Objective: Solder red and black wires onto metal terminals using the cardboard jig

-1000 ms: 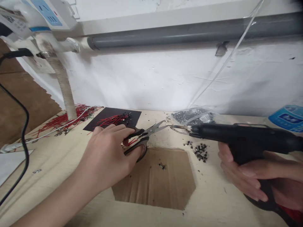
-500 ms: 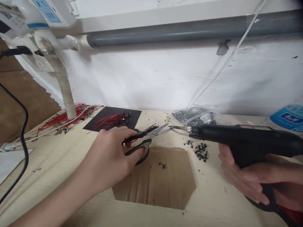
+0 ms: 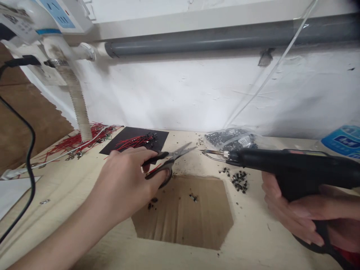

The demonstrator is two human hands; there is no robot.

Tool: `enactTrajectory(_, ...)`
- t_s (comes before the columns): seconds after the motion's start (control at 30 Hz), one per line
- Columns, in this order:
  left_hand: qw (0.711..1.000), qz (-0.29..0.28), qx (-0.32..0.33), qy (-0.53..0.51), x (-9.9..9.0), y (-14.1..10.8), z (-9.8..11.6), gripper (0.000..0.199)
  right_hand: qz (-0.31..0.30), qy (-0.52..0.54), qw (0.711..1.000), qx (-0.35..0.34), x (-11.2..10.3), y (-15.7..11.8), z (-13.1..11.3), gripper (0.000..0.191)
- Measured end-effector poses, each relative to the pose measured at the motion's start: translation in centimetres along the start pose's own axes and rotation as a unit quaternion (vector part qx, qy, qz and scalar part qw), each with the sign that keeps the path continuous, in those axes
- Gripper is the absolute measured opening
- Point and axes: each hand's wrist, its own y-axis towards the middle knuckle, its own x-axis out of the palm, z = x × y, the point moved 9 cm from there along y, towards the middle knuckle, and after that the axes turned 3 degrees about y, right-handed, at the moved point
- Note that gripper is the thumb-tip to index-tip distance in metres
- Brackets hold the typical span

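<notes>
My left hand (image 3: 132,180) grips a pair of black-handled scissors (image 3: 164,167), blades pointing right and slightly apart. Part of a red wire shows by its fingers. On the right, my right hand (image 3: 298,210) is wrapped around the handle of a black gun-shaped soldering iron (image 3: 261,159), its thin metal tip aimed left at the scissor blades, with a small gap between. Below them lies a cardboard piece (image 3: 208,221) bearing a small metal-and-black component (image 3: 193,197). Several dark bits lie on the cardboard beside my left hand.
Red wires with black ends lie on a black sheet (image 3: 119,140), and more red wires (image 3: 73,144) are heaped at the left. A clear bag of small black parts (image 3: 230,138) sits by the wall, with loose black parts (image 3: 240,182) nearer. A black cable (image 3: 32,161) hangs left.
My left hand has moved slightly left with the scissors, and the blades are closer together and away from the iron's tip. The right hand with the iron is nearly still.
</notes>
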Motion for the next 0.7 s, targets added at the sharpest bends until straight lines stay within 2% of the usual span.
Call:
enactTrajectory(0.13,0.998,0.022,-0.050,-0.016,-0.7,0.6,-1.6,0.035,-0.006,0.008,1.000,-0.002,0.1,0.2,0.0,0.020)
enactTrajectory(0.3,0.996,0.024,0.058,-0.060,-1.1,0.0,1.0,0.027,0.022,0.023,0.999,0.003,-0.1,0.3,0.1,0.021)
enactTrajectory(0.4,0.988,-0.050,0.082,-0.119,0.2,-0.9,2.3,0.023,0.035,0.021,0.999,0.001,-0.1,0.4,0.1,0.022)
enactTrajectory(0.5,0.974,-0.125,0.054,-0.183,1.8,-1.5,2.1,0.024,0.032,0.025,0.999,-0.004,-0.1,0.4,0.1,0.021)
enactTrajectory(0.6,0.958,-0.167,0.015,-0.233,3.1,-1.6,1.3,0.026,0.021,0.031,0.999,-0.012,-0.1,0.3,0.1,0.019)
enactTrajectory(0.7,0.949,-0.185,-0.016,-0.256,4.0,-1.6,0.7,0.028,0.013,0.029,0.999,-0.014,0.0,0.2,0.1,0.019)
